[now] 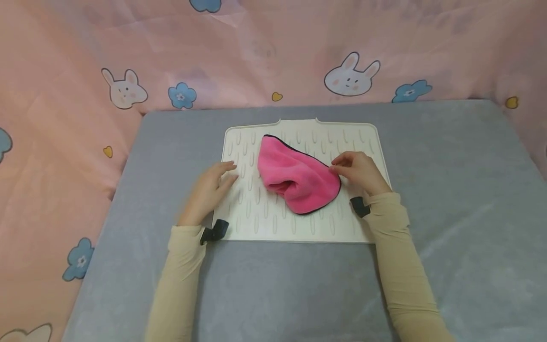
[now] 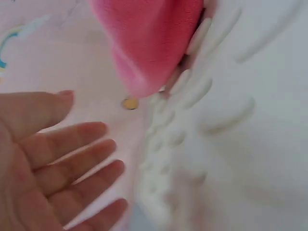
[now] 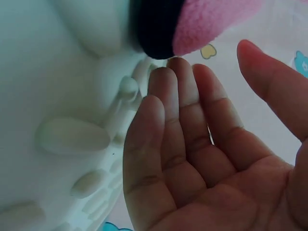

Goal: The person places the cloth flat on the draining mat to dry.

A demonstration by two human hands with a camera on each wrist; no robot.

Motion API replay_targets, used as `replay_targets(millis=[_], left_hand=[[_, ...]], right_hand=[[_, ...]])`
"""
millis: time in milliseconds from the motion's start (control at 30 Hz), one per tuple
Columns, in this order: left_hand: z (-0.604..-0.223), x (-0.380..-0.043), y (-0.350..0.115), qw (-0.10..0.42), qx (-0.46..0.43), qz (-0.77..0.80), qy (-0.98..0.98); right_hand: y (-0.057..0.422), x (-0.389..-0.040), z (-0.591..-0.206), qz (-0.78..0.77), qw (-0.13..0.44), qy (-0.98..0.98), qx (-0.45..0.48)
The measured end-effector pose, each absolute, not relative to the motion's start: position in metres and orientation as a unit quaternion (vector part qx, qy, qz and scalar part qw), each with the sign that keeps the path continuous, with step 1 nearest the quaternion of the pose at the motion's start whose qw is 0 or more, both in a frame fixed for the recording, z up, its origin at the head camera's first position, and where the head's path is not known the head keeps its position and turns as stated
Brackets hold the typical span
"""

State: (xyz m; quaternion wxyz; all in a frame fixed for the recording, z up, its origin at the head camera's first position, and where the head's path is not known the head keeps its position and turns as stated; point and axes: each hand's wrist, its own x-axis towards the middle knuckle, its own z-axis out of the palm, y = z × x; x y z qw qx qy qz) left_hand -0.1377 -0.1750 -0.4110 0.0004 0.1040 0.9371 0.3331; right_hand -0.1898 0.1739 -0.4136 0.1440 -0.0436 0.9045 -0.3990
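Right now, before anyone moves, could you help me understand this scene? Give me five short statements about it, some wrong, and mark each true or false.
1. The pink cloth lies on the white board. True.
2. The cloth is folded into a neat square. False: it is rumpled, with dark edging.
3. The right hand is nearer the cloth than the left hand is. True.
4. The board's surface is smooth all over. False: it has raised ridges.
5. Both sleeves are blue. False: the sleeves are beige.
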Motion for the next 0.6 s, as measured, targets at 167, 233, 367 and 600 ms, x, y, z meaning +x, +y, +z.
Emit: replay_targets(millis=[167,233,367,600], left_hand=[[-0.425,-0.184,-0.155,-0.001,0.066,0.451,0.89],[-0.432,-0.198,-0.151,-0.003,0.052,0.475,0.879],[-0.438,-0.216,-0.144,-0.001,0.057,0.502,0.863],[-0.437,-0.235,-0.127,0.07,0.103,0.509,0.851]], right_hand=[[0.176,-0.189,-0.416,-0.404,0.161,0.9,-0.047],[0.176,-0.187,-0.418,-0.405,0.16,0.899,-0.05],[0.178,-0.187,-0.42,-0.407,0.157,0.899,-0.047],[0.18,-0.189,-0.414,-0.399,0.165,0.901,-0.042]])
